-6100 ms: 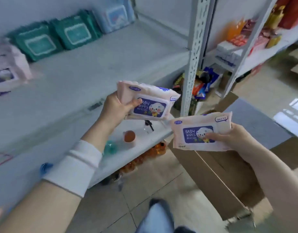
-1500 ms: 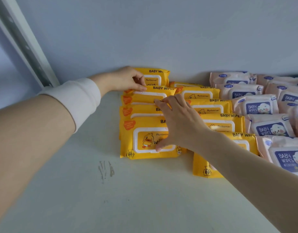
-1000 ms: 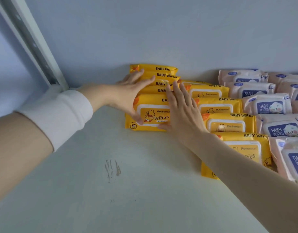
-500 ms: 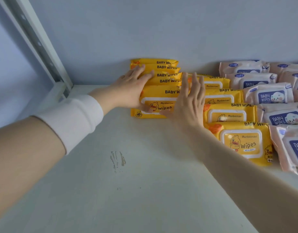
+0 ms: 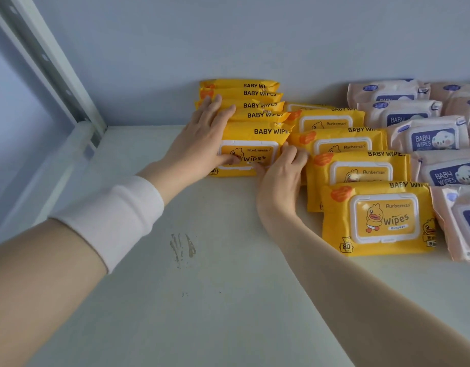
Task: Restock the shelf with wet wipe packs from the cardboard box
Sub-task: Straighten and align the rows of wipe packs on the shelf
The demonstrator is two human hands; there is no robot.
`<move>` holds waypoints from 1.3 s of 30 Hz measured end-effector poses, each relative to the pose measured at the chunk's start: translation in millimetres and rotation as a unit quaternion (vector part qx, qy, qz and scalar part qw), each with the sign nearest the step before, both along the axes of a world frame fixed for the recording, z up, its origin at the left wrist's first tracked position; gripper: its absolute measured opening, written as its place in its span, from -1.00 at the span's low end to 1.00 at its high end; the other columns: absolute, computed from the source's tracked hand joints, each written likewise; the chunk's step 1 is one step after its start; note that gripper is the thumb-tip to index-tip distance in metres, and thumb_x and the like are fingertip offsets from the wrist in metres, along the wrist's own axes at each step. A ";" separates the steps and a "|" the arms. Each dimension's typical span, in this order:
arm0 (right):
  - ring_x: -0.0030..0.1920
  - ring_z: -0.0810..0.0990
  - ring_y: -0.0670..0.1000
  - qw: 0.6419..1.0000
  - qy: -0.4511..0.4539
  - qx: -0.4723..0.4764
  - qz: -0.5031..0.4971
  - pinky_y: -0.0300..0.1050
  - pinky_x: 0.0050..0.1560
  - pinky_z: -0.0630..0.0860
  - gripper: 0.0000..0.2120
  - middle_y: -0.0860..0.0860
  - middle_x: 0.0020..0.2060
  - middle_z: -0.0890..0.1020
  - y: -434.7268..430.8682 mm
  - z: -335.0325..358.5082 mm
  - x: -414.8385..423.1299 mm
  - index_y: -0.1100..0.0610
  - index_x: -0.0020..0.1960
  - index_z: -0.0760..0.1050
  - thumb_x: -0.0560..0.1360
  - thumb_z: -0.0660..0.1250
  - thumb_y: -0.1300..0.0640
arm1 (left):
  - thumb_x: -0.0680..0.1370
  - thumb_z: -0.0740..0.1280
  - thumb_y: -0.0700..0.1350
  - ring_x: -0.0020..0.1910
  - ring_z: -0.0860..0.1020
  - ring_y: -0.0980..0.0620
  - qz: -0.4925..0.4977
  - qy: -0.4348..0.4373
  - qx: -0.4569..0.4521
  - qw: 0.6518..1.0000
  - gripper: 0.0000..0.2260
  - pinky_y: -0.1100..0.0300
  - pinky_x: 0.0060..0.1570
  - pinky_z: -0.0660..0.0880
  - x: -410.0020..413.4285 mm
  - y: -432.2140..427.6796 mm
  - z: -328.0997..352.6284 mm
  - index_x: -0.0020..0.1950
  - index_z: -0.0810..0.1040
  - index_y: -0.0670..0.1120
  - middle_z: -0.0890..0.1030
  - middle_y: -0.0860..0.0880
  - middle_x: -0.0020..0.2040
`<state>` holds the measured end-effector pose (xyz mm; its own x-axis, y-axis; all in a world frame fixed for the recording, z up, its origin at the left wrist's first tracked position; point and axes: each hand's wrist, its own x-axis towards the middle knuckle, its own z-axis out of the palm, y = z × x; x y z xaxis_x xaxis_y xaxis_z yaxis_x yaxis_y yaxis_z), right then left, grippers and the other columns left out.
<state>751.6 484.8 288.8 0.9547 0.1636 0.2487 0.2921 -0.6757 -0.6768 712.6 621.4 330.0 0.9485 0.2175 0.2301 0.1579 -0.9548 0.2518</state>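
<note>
Yellow wet wipe packs stand in two rows on the white shelf (image 5: 215, 308), against the back wall. My left hand (image 5: 199, 144) lies flat against the left side of the left yellow row (image 5: 259, 105), fingers straight and thumb on the lid of the front yellow pack (image 5: 257, 133). My right hand (image 5: 278, 178) is at that pack's right edge, with bent fingers tucked into the gap beside it and the thumb on its lower front. The second yellow row (image 5: 361, 168) leans just to the right. The cardboard box is out of view.
Pink baby wipe packs (image 5: 427, 139) fill the shelf to the right of the yellow rows. A white perforated upright (image 5: 51, 67) rises at the back left corner. A small scuff mark (image 5: 183, 246) sits on the bare shelf surface in front of the packs.
My right hand's fingers were straight against the left row; they have now bent at the front pack's right edge. The left hand has stayed flat on the row's left side.
</note>
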 end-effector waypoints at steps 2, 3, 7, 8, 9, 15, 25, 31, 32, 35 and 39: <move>0.11 0.48 0.18 1.000 -0.010 -0.010 -0.003 -0.18 0.03 0.18 -0.47 0.20 0.29 0.33 0.6 -1.1 4.4 0.30 0.32 0.28 0.46 0.39 0.14 | 0.39 0.44 0.02 0.53 -0.08 -0.15 0.002 -0.001 0.008 1.000 -0.16 -0.03 0.46 0.00 2.0 -1.5 -0.3 0.52 0.05 -0.12 -0.03 -0.16 0.55; 0.12 0.47 0.17 1.000 -0.011 -0.008 0.000 -0.18 0.03 0.19 -0.47 0.19 0.30 0.32 -0.1 -1.3 6.0 0.29 0.33 0.27 0.46 0.38 0.15 | 0.40 0.44 0.02 0.53 -0.09 -0.16 0.003 0.002 0.013 1.000 -0.16 -0.03 0.46 -0.02 2.2 -1.9 0.6 0.52 0.04 -0.13 -0.04 -0.17 0.55; 0.26 0.40 0.13 1.000 -0.010 -0.005 0.029 -0.23 0.15 0.22 -0.43 0.17 0.35 0.29 -5.8 -4.8 8.7 0.27 0.39 0.21 0.48 0.36 0.16 | 0.40 0.42 0.06 0.53 -0.09 -0.18 -0.005 0.016 0.040 0.999 -0.15 -0.02 0.47 -0.07 0.7 -1.1 2.8 0.53 0.02 -0.13 -0.04 -0.19 0.55; 0.27 0.40 0.13 0.999 -0.013 -0.026 0.031 -0.22 0.16 0.28 -0.42 0.16 0.35 0.29 -6.5 -5.5 9.1 0.26 0.40 0.20 0.48 0.36 0.14 | 0.40 0.42 0.06 0.53 -0.09 -0.19 -0.006 0.019 0.043 0.999 -0.15 -0.02 0.47 -0.07 0.8 -0.7 2.4 0.53 0.02 -0.14 -0.04 -0.20 0.55; 0.26 0.41 0.13 0.998 -0.016 -0.049 0.031 -0.19 0.14 0.33 -0.42 0.16 0.34 0.30 -6.3 -5.3 10.4 0.25 0.40 0.20 0.48 0.36 0.12 | 0.41 0.42 0.05 0.53 -0.09 -0.19 -0.005 0.020 0.044 0.999 -0.16 -0.03 0.47 -0.07 1.7 -0.7 1.9 0.53 0.02 -0.14 -0.03 -0.20 0.54; 0.25 0.40 0.11 0.983 0.003 -0.179 0.042 -0.17 0.17 0.32 -0.49 0.19 0.32 0.30 0.5 12.9 11.5 0.29 0.38 0.18 0.53 0.27 0.13 | 0.41 0.41 0.06 0.52 -0.08 -0.23 0.009 0.049 0.061 0.997 -0.15 -0.08 0.48 -0.07 4.7 -3.7 5.8 0.52 0.00 -0.15 -0.01 -0.23 0.53; 0.39 0.33 0.14 0.872 0.179 -0.380 0.252 -0.10 0.30 0.29 -0.39 0.20 0.37 0.38 -105.0 143.7 21.8 0.27 0.47 0.18 0.54 0.24 -0.01 | 0.48 0.26 0.22 0.48 0.19 -0.12 0.007 0.131 -0.027 0.991 -0.29 0.04 0.39 0.17 39.6 -45.9 73.9 0.51 0.11 -0.07 0.25 -0.10 0.50; 0.29 0.37 0.15 0.800 0.018 -0.529 0.282 0.09 0.27 0.41 -0.03 0.13 0.30 0.34 -174.7 118.8 40.5 0.12 0.42 0.21 0.18 0.47 -0.30 | 0.60 0.13 0.08 0.38 0.34 -0.11 -0.036 0.193 -0.010 0.980 -0.53 0.09 0.32 0.27 93.6 -111.5 69.9 0.44 0.29 -0.13 0.37 -0.13 0.42; 0.31 0.33 0.16 0.804 0.002 -0.516 0.295 0.11 0.28 0.40 -0.02 0.13 0.32 0.29 -179.1 110.9 41.6 0.13 0.41 0.21 0.17 0.47 -0.30 | 0.61 0.11 0.07 0.37 0.35 -0.12 -0.030 0.200 -0.001 0.979 -0.54 0.09 0.30 0.28 101.7 -117.6 65.4 0.44 0.29 -0.14 0.37 -0.14 0.41; 0.33 0.28 0.15 0.813 -0.049 -0.476 0.330 0.12 0.31 0.36 -0.05 0.13 0.35 0.23 -187.2 95.3 47.5 0.13 0.39 0.22 0.17 0.47 -0.30 | 0.61 0.12 0.06 0.38 0.33 -0.14 -0.008 0.194 -0.002 0.981 -0.55 0.08 0.30 0.28 118.4 -125.9 56.9 0.44 0.29 -0.13 0.35 -0.16 0.42; 0.23 0.39 0.11 0.823 -0.095 -0.442 0.345 0.03 0.20 0.40 -0.12 0.10 0.28 0.32 -186.4 95.7 58.8 0.13 0.34 0.24 0.19 0.49 -0.25 | 0.62 0.08 0.08 0.34 0.37 -0.12 0.021 0.191 -0.042 0.980 -0.58 0.11 0.25 0.29 132.9 -118.4 54.9 0.41 0.30 -0.09 0.37 -0.13 0.40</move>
